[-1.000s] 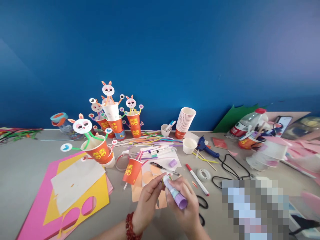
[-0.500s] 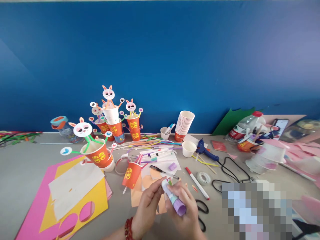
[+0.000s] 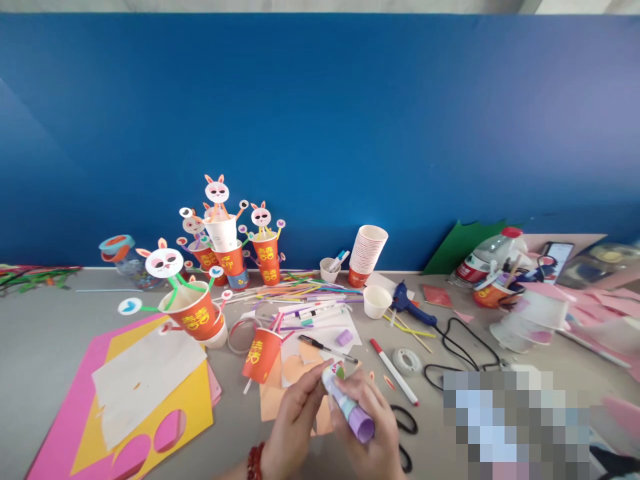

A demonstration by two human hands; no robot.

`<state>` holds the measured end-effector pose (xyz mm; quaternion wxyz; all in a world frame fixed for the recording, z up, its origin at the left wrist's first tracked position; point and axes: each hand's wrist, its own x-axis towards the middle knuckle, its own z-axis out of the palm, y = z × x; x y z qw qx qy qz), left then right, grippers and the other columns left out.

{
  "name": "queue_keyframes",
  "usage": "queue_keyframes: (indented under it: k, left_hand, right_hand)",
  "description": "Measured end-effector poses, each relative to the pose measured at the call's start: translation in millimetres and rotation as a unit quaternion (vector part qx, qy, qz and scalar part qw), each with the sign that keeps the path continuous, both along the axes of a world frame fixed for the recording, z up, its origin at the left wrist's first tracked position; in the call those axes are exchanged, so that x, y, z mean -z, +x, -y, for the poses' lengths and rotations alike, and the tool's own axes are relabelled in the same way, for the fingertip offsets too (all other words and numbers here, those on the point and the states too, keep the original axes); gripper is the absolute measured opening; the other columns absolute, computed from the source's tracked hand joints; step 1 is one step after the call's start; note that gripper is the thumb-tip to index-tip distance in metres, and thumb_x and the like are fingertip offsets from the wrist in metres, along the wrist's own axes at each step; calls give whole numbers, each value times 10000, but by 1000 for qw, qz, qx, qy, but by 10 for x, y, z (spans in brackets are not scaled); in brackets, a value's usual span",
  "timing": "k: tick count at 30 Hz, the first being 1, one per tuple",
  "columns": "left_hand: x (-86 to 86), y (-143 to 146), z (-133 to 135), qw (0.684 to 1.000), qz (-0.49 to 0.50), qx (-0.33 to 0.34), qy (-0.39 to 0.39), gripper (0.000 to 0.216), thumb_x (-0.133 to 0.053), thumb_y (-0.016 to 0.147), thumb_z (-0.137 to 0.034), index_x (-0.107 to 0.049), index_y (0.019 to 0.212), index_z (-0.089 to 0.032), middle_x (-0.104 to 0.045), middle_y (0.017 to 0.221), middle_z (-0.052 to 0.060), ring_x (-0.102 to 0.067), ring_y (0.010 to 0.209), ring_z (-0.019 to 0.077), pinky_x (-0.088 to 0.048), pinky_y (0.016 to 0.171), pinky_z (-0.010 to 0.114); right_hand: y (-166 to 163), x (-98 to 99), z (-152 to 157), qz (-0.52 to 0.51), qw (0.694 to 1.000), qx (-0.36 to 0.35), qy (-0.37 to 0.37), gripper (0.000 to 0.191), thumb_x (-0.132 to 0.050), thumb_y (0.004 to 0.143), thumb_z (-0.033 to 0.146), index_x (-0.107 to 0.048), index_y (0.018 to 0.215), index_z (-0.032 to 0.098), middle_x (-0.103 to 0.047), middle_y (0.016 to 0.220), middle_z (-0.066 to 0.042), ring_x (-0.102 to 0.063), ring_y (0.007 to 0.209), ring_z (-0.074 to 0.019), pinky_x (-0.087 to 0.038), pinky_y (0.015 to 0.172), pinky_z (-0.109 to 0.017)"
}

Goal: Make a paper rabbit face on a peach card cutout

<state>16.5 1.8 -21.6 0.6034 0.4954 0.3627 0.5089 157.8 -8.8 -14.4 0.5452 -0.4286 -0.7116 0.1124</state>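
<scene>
My right hand [image 3: 370, 427] is wrapped round a purple glue stick [image 3: 347, 404], its tip pointing up and left. My left hand [image 3: 293, 423], with a red bead bracelet [image 3: 255, 461] at the wrist, pinches something small against that tip; what it is I cannot make out. Both hands hover low over the grey table [image 3: 45, 333], just above orange paper pieces [image 3: 273, 400]. A red paper cup [image 3: 261, 353] with straws lies tilted just beyond my left hand. A purple cap [image 3: 345, 337] rests on white paper further back.
Pink and yellow card sheets [image 3: 145, 413] lie at the left. Bunny cup figures [image 3: 225, 240] stand at the back near a cup stack [image 3: 367, 253]. A red marker [image 3: 393, 362], tape roll [image 3: 407, 360], scissors [image 3: 406, 427], blue glue gun [image 3: 410, 307] with black cord and a bottle [image 3: 487, 257] sit to the right.
The view has tilted slightly, so everything sits a little lower in frame. My hands stay together on the glue stick with almost no movement.
</scene>
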Motion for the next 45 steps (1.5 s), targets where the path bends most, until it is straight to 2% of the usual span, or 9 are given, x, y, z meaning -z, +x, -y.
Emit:
queue_keyframes:
  k: [5,10,15,21,26,30,35,41,45]
  left_hand:
    - [41,-1,6,999,15,19,-24,351,-553,930,-405,-650,1234,-258,-601,1331,65,-552,1240,262,-440,1077,386]
    - [35,-14,5,1000,-14,-6,-6,331,-618,891,-395,-682,1187,-263,-627,1297,59,-532,1261,268,-418,1096,388]
    - [61,-8,5,1000,1,15,-13,344,-571,921,-399,-659,1224,-263,-604,1326,63,-539,1255,265,-434,1083,378]
    - [48,-31,-13,999,-35,19,11,347,-574,916,-405,-660,1221,-265,-599,1332,65,-504,1288,271,-387,1113,398]
    - [93,-28,-16,1000,-11,21,7,389,-571,911,-435,-646,1245,-249,-596,1334,77,-527,1264,285,-415,1090,410]
    - [119,-21,-6,1000,-25,-10,-10,393,-606,879,-468,-673,1204,-256,-611,1316,67,-521,1271,279,-418,1087,391]
    - [62,3,-10,1000,18,18,-16,405,-611,876,-473,-673,1207,-248,-631,1288,84,-566,1221,294,-443,1063,419]
    - [-18,42,22,998,-15,-52,-28,392,-663,829,-493,-710,1144,-264,-637,1281,63,-547,1243,291,-443,1071,378]
    - [-13,49,14,999,9,-19,-30,428,-631,849,-509,-703,1160,-223,-634,1283,81,-548,1239,305,-451,1064,396]
  right_hand:
    - [52,2,-15,0,999,48,-3,211,-608,826,141,-612,1027,205,-665,836,-57,-665,751,-232,-548,663,-350]
    - [11,36,11,-8,1000,6,0,269,-597,814,111,-599,1067,201,-668,867,-68,-666,775,-233,-554,687,-353]
    - [36,0,-16,-10,999,31,-3,217,-601,822,123,-603,1023,203,-665,839,-58,-667,760,-230,-552,664,-340]
    - [26,5,-13,-12,1000,-9,0,286,-581,812,98,-579,1079,202,-665,848,-65,-661,753,-228,-552,669,-349]
    - [44,31,-47,-25,999,27,-4,226,-588,821,116,-596,1024,214,-674,851,-54,-673,771,-234,-558,668,-342]
    - [39,-18,-60,-17,1000,5,16,261,-591,800,108,-598,1041,207,-676,840,-59,-671,747,-228,-561,653,-333]
    - [22,-42,-73,-22,999,23,18,227,-604,801,107,-615,1003,209,-668,810,-47,-668,717,-212,-560,629,-306]
    - [-43,51,-46,-70,997,32,-5,164,-593,825,158,-629,975,214,-674,829,-62,-661,703,-212,-547,625,-311]
    - [-35,71,-55,-77,994,74,-8,129,-618,822,173,-649,939,219,-665,809,-50,-658,725,-220,-537,665,-320]
